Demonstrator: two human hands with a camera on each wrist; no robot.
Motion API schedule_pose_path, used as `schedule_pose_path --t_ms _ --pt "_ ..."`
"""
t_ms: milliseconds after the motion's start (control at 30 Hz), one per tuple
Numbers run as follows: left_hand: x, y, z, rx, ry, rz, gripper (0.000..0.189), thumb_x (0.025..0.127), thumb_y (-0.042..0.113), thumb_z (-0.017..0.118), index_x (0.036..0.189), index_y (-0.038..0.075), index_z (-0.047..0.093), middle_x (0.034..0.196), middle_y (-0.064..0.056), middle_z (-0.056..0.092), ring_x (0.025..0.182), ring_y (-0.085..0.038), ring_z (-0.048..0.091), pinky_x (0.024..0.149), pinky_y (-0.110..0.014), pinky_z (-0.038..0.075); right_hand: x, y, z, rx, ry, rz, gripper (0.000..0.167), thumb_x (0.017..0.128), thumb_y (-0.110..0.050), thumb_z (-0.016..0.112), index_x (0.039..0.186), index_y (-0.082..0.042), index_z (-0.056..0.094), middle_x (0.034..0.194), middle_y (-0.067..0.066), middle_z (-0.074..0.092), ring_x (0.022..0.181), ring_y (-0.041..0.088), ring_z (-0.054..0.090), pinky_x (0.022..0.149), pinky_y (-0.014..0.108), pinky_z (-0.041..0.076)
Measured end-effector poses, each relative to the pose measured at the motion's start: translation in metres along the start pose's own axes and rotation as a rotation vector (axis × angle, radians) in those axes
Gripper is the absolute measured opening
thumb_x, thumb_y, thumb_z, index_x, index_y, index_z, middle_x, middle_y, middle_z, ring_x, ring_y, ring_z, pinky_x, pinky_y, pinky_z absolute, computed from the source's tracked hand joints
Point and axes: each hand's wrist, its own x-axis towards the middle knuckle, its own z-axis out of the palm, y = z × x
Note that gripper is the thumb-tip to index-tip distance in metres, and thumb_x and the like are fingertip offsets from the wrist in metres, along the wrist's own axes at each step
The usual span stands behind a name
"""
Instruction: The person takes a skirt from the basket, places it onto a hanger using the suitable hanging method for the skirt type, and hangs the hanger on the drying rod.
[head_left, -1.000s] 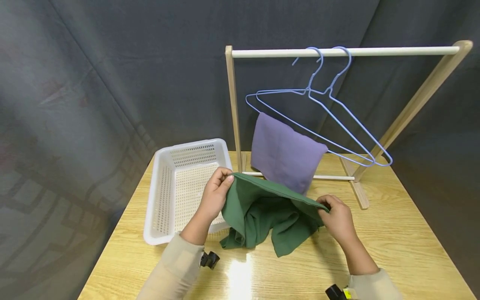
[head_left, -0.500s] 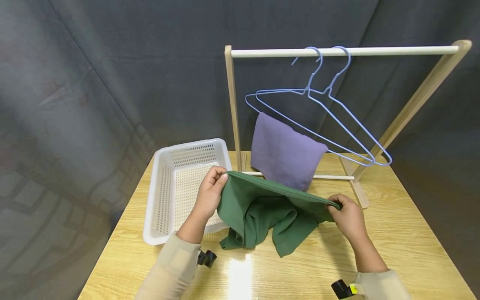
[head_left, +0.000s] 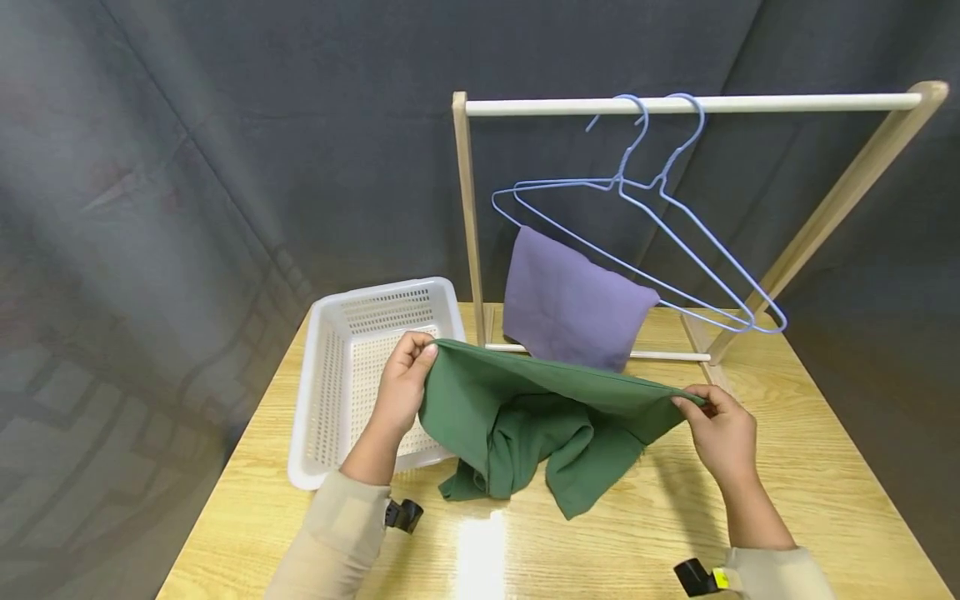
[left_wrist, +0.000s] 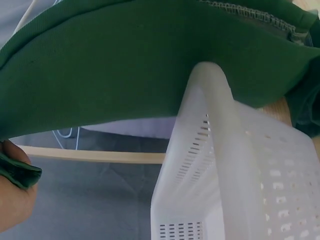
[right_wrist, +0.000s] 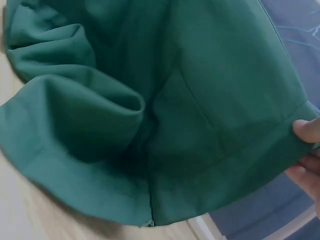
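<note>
A green cloth with stitched seams and a hem is stretched between both hands above the wooden table; its lower part lies bunched on the tabletop. My left hand pinches the upper left corner of the edge, in front of the white basket. At the other end, my right hand pinches the upper right corner between thumb and fingers. The right wrist view shows the thumb and fingers on the hem. In the left wrist view, a fold of the cloth spans the top, beside the basket's rim.
A white perforated basket stands at the left. Behind the cloth, a wooden rack with a white rail bears blue wire hangers. A folded purple cloth drapes over one hanger. Grey curtain closes off the back.
My hands have moved apart, the left one leftward and the right one rightward. The top edge of the green cloth is now stretched wider.
</note>
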Motion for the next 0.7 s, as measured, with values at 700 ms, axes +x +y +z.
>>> schedule_pose_path --t_ms 700 --pt "0.003 -0.011 -0.021 0.305 0.001 -0.027 0.015 0.088 0.022 0.049 0.093 0.009 0.055 0.076 -0.004 0.051 0.064 -0.018 0.044 0.058 -0.030 0.039 0.013 -0.116 -0.048 0.524 0.265 -0.114 0.017 0.066 0.008 0.069 0.082 0.008 0.064 0.078 0.007 0.063 0.065 0.008 0.056 0.056 0.012 0.041"
